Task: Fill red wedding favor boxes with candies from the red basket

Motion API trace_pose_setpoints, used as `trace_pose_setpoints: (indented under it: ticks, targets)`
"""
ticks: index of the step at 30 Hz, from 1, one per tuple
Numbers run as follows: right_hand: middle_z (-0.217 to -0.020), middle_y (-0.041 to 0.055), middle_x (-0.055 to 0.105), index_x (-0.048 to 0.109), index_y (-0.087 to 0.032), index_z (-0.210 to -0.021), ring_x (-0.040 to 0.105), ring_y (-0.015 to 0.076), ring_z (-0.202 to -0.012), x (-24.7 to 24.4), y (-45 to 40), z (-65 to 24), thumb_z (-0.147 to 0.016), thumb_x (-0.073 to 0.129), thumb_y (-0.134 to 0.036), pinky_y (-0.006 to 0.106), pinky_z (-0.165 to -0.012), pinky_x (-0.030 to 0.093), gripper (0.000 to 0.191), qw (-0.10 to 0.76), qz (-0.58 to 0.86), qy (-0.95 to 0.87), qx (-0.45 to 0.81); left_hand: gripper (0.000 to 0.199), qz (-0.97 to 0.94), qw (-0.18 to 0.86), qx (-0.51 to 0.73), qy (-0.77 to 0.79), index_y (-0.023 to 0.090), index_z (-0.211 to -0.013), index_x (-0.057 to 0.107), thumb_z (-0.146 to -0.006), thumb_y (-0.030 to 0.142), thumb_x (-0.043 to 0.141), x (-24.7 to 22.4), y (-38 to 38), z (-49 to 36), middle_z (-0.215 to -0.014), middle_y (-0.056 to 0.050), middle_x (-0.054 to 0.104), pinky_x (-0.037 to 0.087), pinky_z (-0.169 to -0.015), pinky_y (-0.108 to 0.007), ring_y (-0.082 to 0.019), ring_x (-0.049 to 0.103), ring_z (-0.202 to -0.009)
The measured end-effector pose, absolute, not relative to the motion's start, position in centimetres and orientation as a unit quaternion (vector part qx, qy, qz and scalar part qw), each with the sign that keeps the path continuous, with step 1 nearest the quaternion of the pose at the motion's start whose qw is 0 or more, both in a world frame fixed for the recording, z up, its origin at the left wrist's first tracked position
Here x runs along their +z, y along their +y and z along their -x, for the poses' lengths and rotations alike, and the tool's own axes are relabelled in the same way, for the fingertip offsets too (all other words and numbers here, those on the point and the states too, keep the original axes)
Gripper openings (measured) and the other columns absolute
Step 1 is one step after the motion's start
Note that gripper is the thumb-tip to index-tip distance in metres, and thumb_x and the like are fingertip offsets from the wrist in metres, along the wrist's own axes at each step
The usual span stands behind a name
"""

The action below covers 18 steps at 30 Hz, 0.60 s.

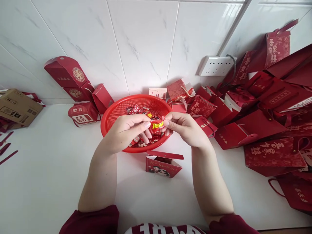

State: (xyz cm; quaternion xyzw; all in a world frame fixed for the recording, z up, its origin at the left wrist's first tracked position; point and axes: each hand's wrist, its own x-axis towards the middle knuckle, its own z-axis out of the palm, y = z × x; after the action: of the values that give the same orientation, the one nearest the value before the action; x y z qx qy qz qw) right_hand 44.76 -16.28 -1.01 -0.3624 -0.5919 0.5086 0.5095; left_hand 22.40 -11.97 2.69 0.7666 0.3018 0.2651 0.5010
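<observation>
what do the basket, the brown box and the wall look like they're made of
Basket: probably plastic, smooth and slightly shiny, with moulded-looking perforations.
Brown box: likely matte cardboard, from its dull tan faces and printed marks.
Wall: glossy tile, perhaps ceramic, given the joint lines and reflections; veining is marble-like.

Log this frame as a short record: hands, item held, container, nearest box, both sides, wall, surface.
left_hand: left hand, fingers pinching one end of the packet
right_hand: right hand, pinching the other end
held_item: red packet, yellow lettering
container: red basket, perforated, holding small wrapped pieces
nearest_box: small printed box, top open, between the forearms
left_side: stacked red boxes; brown carton
right_side: piled red gift boxes
wall: white socket strip, cable attached
surface: white tabletop
</observation>
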Motion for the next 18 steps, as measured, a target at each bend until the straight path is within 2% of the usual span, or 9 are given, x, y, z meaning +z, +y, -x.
trace_pose_setpoints:
  ticks: [18]
  targets:
    - [-0.079,0.0017,0.068,0.066,-0.017,-0.086,0.062,0.0107,-0.069,-0.79,-16.34,-44.46,-0.093,0.066,-0.039,0.025,-0.067,0.054,0.023,0.500,0.363,-0.608,0.499,0.023,-0.765,0.501,0.261,0.309,0.017,-0.087,0.068,-0.098,0.033,0.056,3.35,-12.72,-22.08,-0.074,0.000,0.071,0.058,-0.061,-0.020,-0.012,0.070,-0.062]
